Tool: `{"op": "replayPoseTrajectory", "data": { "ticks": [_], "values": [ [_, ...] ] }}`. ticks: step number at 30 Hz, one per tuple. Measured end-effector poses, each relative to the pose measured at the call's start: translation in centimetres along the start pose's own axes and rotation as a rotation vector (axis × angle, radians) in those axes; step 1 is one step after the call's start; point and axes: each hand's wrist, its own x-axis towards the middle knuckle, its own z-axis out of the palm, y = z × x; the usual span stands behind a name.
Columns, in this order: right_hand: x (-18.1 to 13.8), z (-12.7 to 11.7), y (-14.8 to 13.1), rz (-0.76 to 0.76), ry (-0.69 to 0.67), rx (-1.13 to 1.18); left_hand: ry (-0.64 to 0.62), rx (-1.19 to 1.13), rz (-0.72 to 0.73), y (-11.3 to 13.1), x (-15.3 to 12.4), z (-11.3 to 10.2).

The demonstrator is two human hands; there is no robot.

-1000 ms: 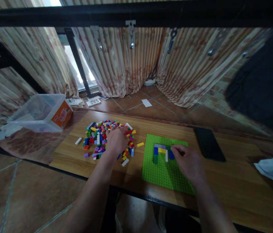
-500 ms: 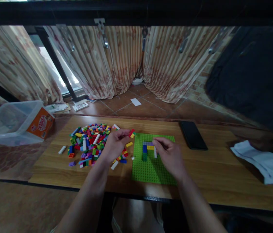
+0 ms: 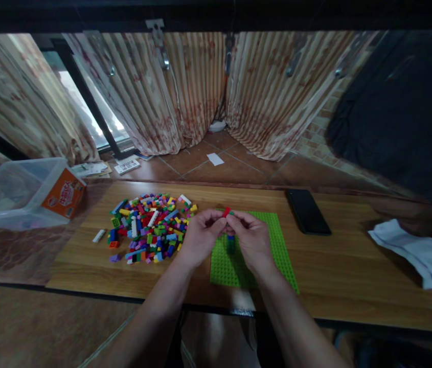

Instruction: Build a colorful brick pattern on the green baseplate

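Note:
Above the far part of a green studded baseplate (image 3: 277, 255), my left hand (image 3: 203, 236) and my right hand (image 3: 252, 240) meet fingertip to fingertip. A small red toy brick (image 3: 226, 211) is pinched between them, with a bit of green beside it. Both hands are closed, and the fingers hide part of what they hold. Below the fingertips, a blue and dark green brick column (image 3: 231, 246) stands on the baseplate; the hands cover the rest of that build. To the left of my left hand lies a heap of mixed toy bricks (image 3: 150, 227).
A black phone (image 3: 308, 212) lies right of the baseplate on the wooden table (image 3: 338, 266). White paper (image 3: 415, 250) rests at the right end. A clear plastic bin (image 3: 20, 191) with an orange label stands at the left. One white brick (image 3: 98, 235) sits apart from the heap.
My left hand has moved right from the heap's edge with the red brick, over the baseplate. My right hand has shifted slightly left to meet it, and the hands now hide more of the build.

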Motion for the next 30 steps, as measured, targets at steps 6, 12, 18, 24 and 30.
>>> {"op": "replayPoseTrajectory", "data": {
  "ticks": [6, 12, 18, 24, 30],
  "values": [
    [0.0, 0.2, 0.5, 0.061, -0.072, 0.092, 0.064, -0.149, -0.123, 0.1, -0.3, -0.6],
    [0.1, 0.7, 0.7, 0.152, -0.104, 0.1, 0.106, -0.244, -0.219, 0.7, -0.5, -1.8],
    [0.1, 1.5, 2.5, -0.111, -0.146, -0.53, 0.369, -0.328, -0.1, 2.1, 0.1, -5.1],
    [-0.4, 3.1, 2.8, -0.299, -0.286, -1.051, 0.408, -0.308, -0.062, 2.6, 0.2, -6.4],
    [-0.6, 3.5, 2.9, -0.282, -0.404, -0.85, 0.358, -0.297, -0.097, 2.7, 0.0, -6.0]
  ]
}}
